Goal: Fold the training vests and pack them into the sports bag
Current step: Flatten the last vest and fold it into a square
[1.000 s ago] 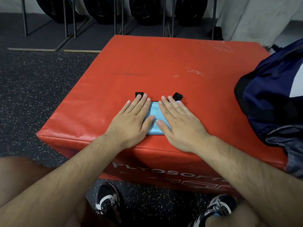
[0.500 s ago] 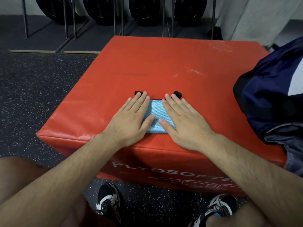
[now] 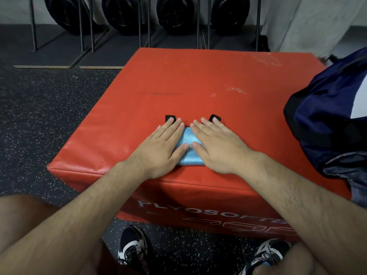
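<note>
Vest point(image 3: 188, 150), folded small, lies at near edge of red box point(image 3: 198, 80), pressed flat under left hand point(image 3: 160, 148) and right hand point(image 3: 218, 148), fingers straight and close together. Even palm pressure is advised to set the crease before transfer to sports bag point(image 3: 327, 126) at right.

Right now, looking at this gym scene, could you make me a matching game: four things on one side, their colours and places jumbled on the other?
1. folded vest
2. padded box
3. sports bag
4. weight plates

A. black, racked at the back
B. navy, at the box's right edge
C. light blue, under the left hand and right hand
D. red, standing on the floor

Pairs: 1-C, 2-D, 3-B, 4-A
</note>
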The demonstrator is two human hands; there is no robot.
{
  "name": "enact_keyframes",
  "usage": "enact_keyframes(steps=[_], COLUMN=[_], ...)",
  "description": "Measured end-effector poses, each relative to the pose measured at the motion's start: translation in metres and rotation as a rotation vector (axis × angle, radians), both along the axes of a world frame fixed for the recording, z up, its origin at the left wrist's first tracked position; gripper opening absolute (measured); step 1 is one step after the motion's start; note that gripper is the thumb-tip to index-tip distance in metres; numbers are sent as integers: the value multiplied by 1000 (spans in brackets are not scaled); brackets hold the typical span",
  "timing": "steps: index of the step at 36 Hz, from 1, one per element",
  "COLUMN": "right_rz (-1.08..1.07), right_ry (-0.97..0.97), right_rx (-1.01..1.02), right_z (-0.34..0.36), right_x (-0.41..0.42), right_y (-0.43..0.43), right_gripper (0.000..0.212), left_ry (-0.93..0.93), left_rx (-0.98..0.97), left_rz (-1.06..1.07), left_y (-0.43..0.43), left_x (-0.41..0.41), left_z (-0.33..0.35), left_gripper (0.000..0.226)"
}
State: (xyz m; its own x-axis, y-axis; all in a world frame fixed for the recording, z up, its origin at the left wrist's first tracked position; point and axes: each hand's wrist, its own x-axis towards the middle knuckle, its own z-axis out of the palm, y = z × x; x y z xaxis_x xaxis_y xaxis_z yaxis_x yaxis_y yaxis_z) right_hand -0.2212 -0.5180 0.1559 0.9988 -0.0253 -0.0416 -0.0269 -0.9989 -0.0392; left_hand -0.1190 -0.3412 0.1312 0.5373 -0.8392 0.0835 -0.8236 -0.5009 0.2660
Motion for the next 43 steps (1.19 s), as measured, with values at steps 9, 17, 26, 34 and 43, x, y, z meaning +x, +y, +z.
enact_keyframes(steps=[9,17,26,34,43], right_rz=[-76,-298,-296,-360,-267], right_ry=[46,324,181,-188,-458], right_rx=[-13,305,633,1237,1362], right_z=[29,40,50,62,80], right_x=[25,28,18,11,-8], right_y=[5,11,5,6,6], right_gripper=[42,29,18,18,57], left_ry=[-44,36,394,1103,1001], left_rx=[-68,-126,-332,-887,-1063], left_rz=[45,207,541,426,339], left_y=[3,7,0,-19,-33], left_x=[3,2,-1,-31,-38], left_z=[14,21,32,58,90], left_gripper=[55,79,92,68,45])
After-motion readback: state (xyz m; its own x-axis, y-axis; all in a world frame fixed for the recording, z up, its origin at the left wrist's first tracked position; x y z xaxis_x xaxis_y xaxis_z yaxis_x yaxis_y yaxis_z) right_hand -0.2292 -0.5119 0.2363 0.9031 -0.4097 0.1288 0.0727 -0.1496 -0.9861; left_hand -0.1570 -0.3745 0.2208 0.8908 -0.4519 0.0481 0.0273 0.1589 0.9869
